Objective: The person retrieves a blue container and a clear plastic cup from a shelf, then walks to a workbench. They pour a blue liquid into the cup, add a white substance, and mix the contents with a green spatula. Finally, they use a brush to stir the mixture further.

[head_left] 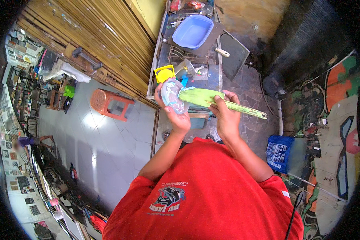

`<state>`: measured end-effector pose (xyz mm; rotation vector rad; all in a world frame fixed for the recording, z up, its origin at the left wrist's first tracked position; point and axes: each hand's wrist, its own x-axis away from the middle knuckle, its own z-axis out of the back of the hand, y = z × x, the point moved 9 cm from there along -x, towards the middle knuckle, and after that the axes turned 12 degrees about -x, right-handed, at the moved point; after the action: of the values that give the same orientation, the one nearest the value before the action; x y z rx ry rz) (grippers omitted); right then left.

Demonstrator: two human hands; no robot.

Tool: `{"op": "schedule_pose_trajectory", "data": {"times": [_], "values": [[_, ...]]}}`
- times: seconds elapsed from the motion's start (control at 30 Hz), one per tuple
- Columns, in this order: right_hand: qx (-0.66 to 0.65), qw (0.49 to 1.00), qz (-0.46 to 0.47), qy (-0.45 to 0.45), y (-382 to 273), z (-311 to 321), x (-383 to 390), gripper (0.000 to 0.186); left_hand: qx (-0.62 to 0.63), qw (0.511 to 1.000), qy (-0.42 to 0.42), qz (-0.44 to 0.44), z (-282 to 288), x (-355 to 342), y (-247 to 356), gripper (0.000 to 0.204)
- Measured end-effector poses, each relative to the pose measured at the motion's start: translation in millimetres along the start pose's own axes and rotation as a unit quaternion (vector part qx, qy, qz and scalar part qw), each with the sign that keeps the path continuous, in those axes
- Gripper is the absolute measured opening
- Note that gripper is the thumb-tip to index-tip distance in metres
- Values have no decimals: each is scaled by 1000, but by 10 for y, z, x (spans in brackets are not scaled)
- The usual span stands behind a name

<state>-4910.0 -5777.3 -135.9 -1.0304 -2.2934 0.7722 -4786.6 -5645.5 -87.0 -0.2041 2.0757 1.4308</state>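
My left hand [176, 117] is closed round the rim of a small, pale, translucent bowl [174, 95], tilted so its inside shows. Smears of bluish-white paste coat the bowl. In my right hand [227, 114] is a light-green brush [200, 97] with a long handle, gripped between thumb and fingers. The brush's head reaches over the bowl's right side, and whitish-blue stuff clings around its tip. Whether the tip presses on the bowl is hard to tell. Just beyond the bowl are a yellow plastic container [164, 74] and a metal cup-like piece [185, 68].
A metal worktable [164, 52] stands ahead, bearing a blue basin [193, 32] and a wire rack [181, 54]. A white-handled tool [222, 52] lies at its right edge. An orange stool [108, 105] lies to the left; a blue bag [279, 154] is at right.
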Motion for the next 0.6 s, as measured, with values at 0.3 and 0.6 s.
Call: {"op": "schedule_pose_trajectory", "data": {"times": [0.3, 0.6], "values": [[-5, 1000, 9, -25, 9, -126, 42, 27, 24, 999, -33, 8, -66, 70, 81, 74], [-19, 999, -35, -15, -41, -136, 58, 26, 40, 998, -47, 22, -11, 104, 104, 73]]}}
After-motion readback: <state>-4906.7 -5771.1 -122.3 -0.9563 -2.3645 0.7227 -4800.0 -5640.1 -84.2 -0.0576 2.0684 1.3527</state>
